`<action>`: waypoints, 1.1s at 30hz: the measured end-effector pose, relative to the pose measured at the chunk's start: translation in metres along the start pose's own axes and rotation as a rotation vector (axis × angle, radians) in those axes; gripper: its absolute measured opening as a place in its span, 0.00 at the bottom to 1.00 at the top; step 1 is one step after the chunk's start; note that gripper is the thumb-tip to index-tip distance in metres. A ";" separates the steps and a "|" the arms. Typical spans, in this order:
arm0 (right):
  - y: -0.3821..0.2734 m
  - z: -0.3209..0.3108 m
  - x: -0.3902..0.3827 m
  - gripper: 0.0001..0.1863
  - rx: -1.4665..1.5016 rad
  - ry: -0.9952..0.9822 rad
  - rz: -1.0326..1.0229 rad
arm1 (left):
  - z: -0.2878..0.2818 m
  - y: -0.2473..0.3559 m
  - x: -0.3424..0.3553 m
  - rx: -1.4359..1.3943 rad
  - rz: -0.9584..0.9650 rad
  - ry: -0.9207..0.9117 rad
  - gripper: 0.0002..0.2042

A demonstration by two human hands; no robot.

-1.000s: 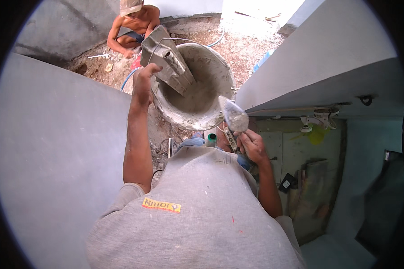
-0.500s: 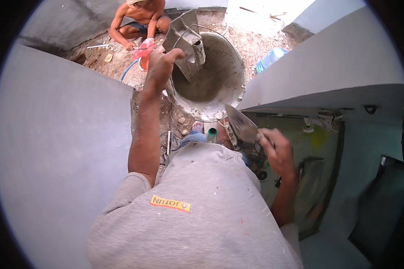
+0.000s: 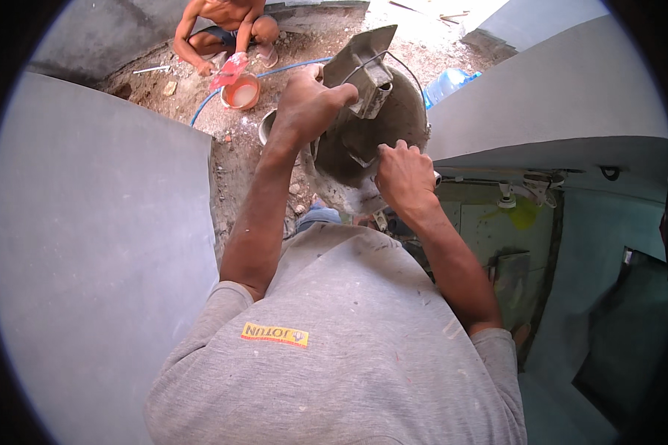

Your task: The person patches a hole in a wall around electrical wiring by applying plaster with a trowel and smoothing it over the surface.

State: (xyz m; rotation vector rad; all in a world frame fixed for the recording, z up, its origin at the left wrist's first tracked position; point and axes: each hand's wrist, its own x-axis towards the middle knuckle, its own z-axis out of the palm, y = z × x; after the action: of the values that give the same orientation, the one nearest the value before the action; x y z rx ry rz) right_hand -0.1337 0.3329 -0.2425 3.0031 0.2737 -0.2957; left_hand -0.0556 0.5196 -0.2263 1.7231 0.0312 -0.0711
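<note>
A large mortar bucket (image 3: 341, 196) with a wire handle stands in front of me, crusted grey inside and on its rim. My left hand (image 3: 308, 107) is closed on a grey plastering float (image 3: 360, 63), which it holds tilted over the bucket's far side. My right hand (image 3: 407, 174) is at the near right of the bucket, wrapped round a trowel whose handle end shows beside the wrist. The trowel's blade reaches down into the bucket and is mostly hidden in its shadow.
A co-worker (image 3: 226, 33) squats at the far left, holding a red tool over an orange bucket (image 3: 241, 93) near a blue hose (image 3: 200, 111). A blue water bottle (image 3: 447, 85) lies right of my bucket. Low grey walls (image 3: 96, 185) flank me; rubble covers the ground.
My right hand has moved up and left, bringing the trowel from outside the bucket into it. My left hand has shifted right and slightly up with the float.
</note>
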 end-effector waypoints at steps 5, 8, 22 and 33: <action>-0.002 0.006 0.000 0.13 -0.047 -0.070 -0.038 | 0.000 -0.001 0.004 -0.010 -0.011 -0.021 0.24; 0.001 0.005 0.000 0.12 -0.066 -0.094 -0.113 | 0.002 -0.004 0.008 0.007 -0.029 -0.036 0.25; 0.044 -0.013 0.043 0.13 0.105 -0.367 -0.140 | 0.008 0.000 0.007 0.006 -0.034 -0.065 0.26; 0.095 -0.027 0.009 0.15 0.924 -0.484 -0.132 | -0.010 0.016 0.004 -0.005 -0.026 -0.040 0.24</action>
State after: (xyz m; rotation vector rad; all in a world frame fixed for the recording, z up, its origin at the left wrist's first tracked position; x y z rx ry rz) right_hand -0.1024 0.2454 -0.2088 3.5896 0.3553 -1.5004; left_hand -0.0502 0.5267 -0.2093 1.7163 0.0241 -0.1247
